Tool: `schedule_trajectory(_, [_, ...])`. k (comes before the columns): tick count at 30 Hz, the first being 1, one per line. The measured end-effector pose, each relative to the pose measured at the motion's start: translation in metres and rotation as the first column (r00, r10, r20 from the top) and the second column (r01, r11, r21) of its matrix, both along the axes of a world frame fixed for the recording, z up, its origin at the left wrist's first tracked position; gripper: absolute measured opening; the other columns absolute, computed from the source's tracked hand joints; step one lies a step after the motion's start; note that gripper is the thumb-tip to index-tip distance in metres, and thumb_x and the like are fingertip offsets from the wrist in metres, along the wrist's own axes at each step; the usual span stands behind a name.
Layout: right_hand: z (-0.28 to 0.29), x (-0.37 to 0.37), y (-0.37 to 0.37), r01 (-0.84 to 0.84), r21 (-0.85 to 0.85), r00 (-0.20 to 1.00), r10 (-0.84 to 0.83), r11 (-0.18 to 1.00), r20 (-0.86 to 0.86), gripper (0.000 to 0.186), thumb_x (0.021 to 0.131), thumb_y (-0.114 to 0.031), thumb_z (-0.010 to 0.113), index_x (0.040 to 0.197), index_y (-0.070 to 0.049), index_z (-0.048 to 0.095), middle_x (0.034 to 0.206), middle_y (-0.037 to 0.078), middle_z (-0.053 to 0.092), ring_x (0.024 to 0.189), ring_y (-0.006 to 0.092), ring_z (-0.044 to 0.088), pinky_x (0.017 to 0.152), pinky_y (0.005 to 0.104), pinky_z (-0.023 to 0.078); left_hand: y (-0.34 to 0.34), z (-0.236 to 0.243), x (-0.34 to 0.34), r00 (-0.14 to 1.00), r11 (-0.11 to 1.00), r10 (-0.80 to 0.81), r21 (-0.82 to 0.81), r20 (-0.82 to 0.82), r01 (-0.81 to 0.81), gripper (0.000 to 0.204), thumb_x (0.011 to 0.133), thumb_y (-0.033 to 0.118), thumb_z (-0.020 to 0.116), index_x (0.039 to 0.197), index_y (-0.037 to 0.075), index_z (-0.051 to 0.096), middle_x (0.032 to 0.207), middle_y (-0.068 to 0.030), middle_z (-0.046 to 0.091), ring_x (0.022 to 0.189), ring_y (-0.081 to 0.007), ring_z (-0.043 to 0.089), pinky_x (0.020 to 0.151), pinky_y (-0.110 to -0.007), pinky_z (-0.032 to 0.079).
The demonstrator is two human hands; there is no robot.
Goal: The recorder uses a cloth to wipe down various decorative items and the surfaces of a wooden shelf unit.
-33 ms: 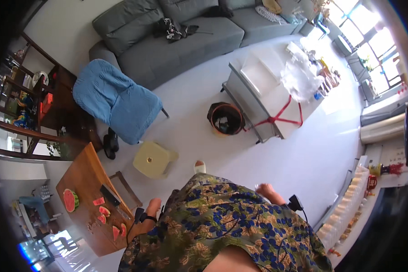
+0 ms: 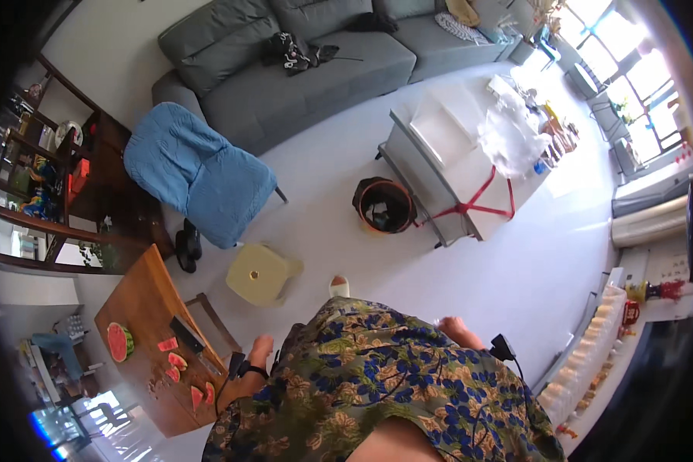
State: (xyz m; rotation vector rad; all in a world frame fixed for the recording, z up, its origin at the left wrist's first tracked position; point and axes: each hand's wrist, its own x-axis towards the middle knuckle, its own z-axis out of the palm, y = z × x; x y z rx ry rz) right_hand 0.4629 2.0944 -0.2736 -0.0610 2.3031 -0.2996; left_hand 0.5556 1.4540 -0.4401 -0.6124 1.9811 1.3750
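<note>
My left hand [image 2: 260,350] hangs beside my flowered garment [image 2: 377,362], nearest the wooden table [image 2: 135,296]; its fingers are too small and partly hidden to read. On that table are a halved watermelon [image 2: 120,341], several cut red pieces [image 2: 175,359] and a dark knife [image 2: 185,333]. My right hand [image 2: 456,329] is at the garment's other side, fingers curled at a small pale thing I cannot make out. Each wrist carries a black device with a cable. One white slipper [image 2: 339,289] shows under the hem.
A yellow stool [image 2: 258,277], blue covered chair [image 2: 208,185] and bin [image 2: 383,219] stand ahead, with a cluttered white table [image 2: 462,185], grey sofa [image 2: 308,92] behind. Dark shoes [image 2: 186,250] lie by the cabinet [image 2: 92,208]. A low shelf with pale packages [image 2: 577,354] runs along the right.
The room sits very slightly lower in the picture. My hands and the things around them show no other visible change.
</note>
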Motion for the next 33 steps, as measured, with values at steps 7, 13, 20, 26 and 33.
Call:
schedule_trajectory(7, [0.057,-0.086,-0.015,0.118,0.097,0.971,-0.136,0.988,0.195,0.034,0.065,-0.039,0.056,0.083,-0.011,0.065,0.083,0.013,0.064,0.081,0.0294,0.061,0.072,0.0396,0.048,0.104,0.12,-0.141,0.982,0.983,0.152,-0.12,0.115,-0.138,0.028,0.084,0.028,0.045,0.091,0.003,0.056,0.074,-0.0087,0.06,0.06,-0.0179,0.057,0.052,-0.031,0.046])
schedule_trajectory(13, [0.045,-0.178,-0.025,-0.048,-0.088,0.993,0.038,0.995,-0.116,0.028,0.074,-0.033,0.056,0.091,-0.013,0.064,0.093,0.014,0.061,0.085,0.0309,0.059,0.076,0.0396,0.046,0.12,0.082,-0.158,0.997,0.962,0.064,-0.265,-0.038,-0.072,0.028,0.086,0.026,0.046,0.092,0.002,0.057,0.072,-0.0077,0.061,0.06,-0.0158,0.058,0.054,-0.029,0.047])
schedule_trajectory(20, [0.069,-0.264,-0.01,-0.252,-0.222,0.967,0.238,0.942,-0.086,0.034,0.071,-0.03,0.057,0.097,-0.008,0.061,0.091,0.019,0.06,0.089,0.036,0.056,0.079,0.0422,0.044,0.152,0.055,-0.089,0.94,0.848,0.341,-0.434,0.009,-0.304,0.023,0.085,0.024,0.047,0.086,0.003,0.056,0.068,-0.0077,0.059,0.057,-0.0174,0.058,0.051,-0.031,0.046])
schedule_trajectory(26, [-0.018,-0.317,0.109,-0.901,-0.02,0.433,0.899,0.433,-0.062,0.027,0.076,-0.029,0.054,0.096,-0.013,0.064,0.105,0.01,0.059,0.093,0.0282,0.058,0.081,0.037,0.046,0.269,0.105,-0.055,0.708,0.715,0.693,-0.247,0.133,-0.654,0.022,0.083,0.023,0.046,0.083,0.003,0.057,0.077,-0.0123,0.06,0.066,-0.0251,0.059,0.058,-0.036,0.047])
schedule_trajectory(33, [-0.032,-0.381,0.14,-0.626,0.147,0.779,0.624,0.766,0.066,0.035,0.067,-0.036,0.06,0.086,-0.007,0.063,0.087,0.014,0.063,0.083,0.0292,0.061,0.073,0.0394,0.048,0.354,0.128,-0.029,0.97,0.801,-0.24,-0.571,-0.029,0.181,0.017,0.075,0.013,0.051,0.085,0.004,0.061,0.094,-0.0162,0.06,0.09,-0.0294,0.058,0.075,-0.039,0.049])
